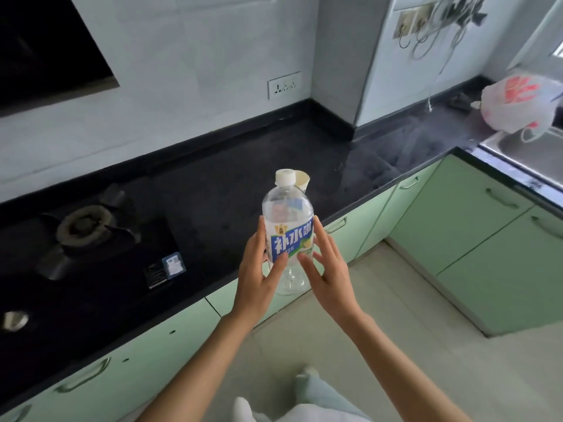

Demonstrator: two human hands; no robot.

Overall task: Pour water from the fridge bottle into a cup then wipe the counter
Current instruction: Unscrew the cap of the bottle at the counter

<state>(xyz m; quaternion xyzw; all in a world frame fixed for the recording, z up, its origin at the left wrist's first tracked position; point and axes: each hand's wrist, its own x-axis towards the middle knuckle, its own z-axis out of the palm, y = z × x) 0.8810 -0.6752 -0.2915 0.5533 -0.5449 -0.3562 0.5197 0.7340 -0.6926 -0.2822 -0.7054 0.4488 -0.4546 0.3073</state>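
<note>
A clear plastic bottle (pixel 288 220) with a white cap and a blue-and-white label is held upright above the front edge of the black counter (pixel 213 190). My left hand (pixel 259 275) grips its lower left side, thumb across the label. My right hand (pixel 326 269) lies against the bottle's right side with fairly straight fingers, thumb near the bottom of the label. A pale paper cup (pixel 303 180) stands on the counter just behind the bottle's cap, mostly hidden by it.
A gas burner (pixel 88 229) and a stove knob (pixel 13 319) sit at the left of the counter. At the far right are a steel sink (pixel 524 150) and a white-and-red plastic bag (pixel 518 102). Green cabinets (pixel 475 226) run below.
</note>
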